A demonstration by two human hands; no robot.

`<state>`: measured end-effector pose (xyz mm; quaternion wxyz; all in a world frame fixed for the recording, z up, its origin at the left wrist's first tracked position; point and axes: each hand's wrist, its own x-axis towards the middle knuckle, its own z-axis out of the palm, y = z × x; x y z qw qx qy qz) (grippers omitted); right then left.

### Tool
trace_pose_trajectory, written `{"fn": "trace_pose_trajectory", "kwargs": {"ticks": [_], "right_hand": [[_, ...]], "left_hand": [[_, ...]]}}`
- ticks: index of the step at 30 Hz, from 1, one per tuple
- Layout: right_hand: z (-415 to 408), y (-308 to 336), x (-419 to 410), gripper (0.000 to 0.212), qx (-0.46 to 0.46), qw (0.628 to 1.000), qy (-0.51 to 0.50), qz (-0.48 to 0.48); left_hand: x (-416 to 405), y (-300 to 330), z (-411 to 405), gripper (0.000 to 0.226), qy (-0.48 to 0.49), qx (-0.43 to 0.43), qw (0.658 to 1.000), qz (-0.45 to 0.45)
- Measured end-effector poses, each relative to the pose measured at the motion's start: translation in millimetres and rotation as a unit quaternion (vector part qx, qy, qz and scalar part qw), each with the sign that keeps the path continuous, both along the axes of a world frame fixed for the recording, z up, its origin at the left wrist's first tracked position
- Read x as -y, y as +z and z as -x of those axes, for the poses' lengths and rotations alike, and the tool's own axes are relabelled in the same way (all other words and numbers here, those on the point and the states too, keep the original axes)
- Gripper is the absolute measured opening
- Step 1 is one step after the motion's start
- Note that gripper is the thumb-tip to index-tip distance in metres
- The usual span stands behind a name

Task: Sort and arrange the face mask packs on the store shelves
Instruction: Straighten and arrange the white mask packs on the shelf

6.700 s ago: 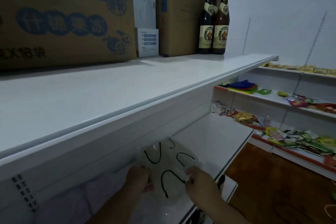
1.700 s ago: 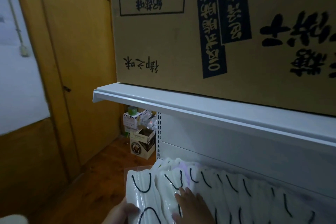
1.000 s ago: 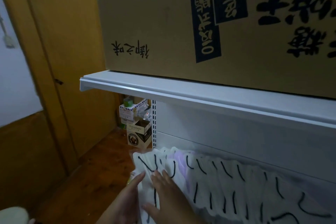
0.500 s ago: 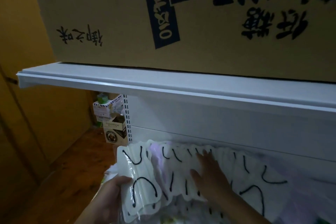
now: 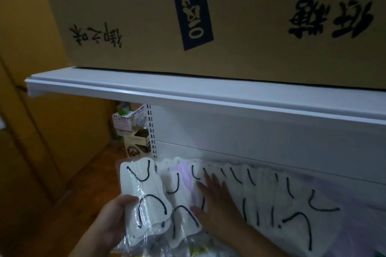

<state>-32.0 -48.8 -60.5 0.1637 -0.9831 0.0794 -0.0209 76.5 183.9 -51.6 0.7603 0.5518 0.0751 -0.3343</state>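
Our left fingers (image 5: 127, 200) curl round the edge of one clear-wrapped mask pack (image 5: 144, 196), thumb on its front, while our right fingers (image 5: 211, 183) lie straight and flat, pressing on the row of mask packs (image 5: 261, 194) that stands overlapped along the lower shelf.

Seen from the head camera, the held pack sits at about seven o'clock in the view, at the left end of the row and just beside its first pack. The row runs from six o'clock out toward four o'clock, leaning against the white back panel (image 5: 250, 135). At twelve o'clock a large cardboard carton (image 5: 146, 16) rests on the upper shelf (image 5: 188, 98).

Compared with half a second ago, the right hand (image 5: 217, 196) has slid left along the row, closer to the held pack, and the left hand (image 5: 112, 219) has kept its grip. A second ago both hands were together on the row's end, with no pack lifted clear.

We judge that the row is being held steady and squared so the pack can be slotted in at its left end. The slippery wrappers could let the leaning packs slump.
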Motion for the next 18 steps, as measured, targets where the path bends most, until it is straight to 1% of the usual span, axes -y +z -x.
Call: {"fn": "trace_pose_trajectory", "kwargs": {"ticks": [2,4,6,9,11,13,15,17,18], "right_hand": [[-10.6,-1.0,-18.8,0.075,-0.011,0.998,0.064,-0.006],[-18.7,-2.8,-33.0,0.081,-0.038,0.992,0.116,0.019],[-24.1,-4.5,-42.2,0.081,-0.057,0.988,0.135,0.054],[-28.3,-5.8,-49.6,0.069,-0.059,0.987,0.125,0.081],[-28.7,-2.5,-53.1,0.056,-0.036,0.990,0.110,0.075],[-28.1,4.9,-56.2,0.042,0.009,0.996,0.079,0.038],[-26.5,13.7,-59.5,0.035,0.071,0.996,0.042,-0.027],[-25.1,21.9,-67.0,0.034,0.117,0.988,0.036,-0.098],[-24.8,24.9,-73.7,0.037,0.120,0.983,0.049,-0.127]], "left_hand": [[-16.2,1.2,0.5,0.038,0.024,-0.008,1.000,-0.018],[-30.3,1.3,2.7,0.042,0.039,-0.028,0.998,-0.037],[-40.8,0.7,5.9,0.046,0.048,-0.046,0.997,-0.048],[-49.0,0.0,10.2,0.047,0.061,-0.054,0.995,-0.052],[-49.3,0.5,13.1,0.044,0.060,-0.056,0.996,-0.042],[-48.6,2.4,16.0,0.037,0.055,-0.064,0.996,-0.029],[-48.2,3.8,16.6,0.036,0.045,-0.060,0.997,-0.016],[-44.6,4.1,16.1,0.042,0.044,-0.052,0.998,0.002],[-41.2,3.9,16.1,0.043,0.046,-0.053,0.997,0.012]]}}
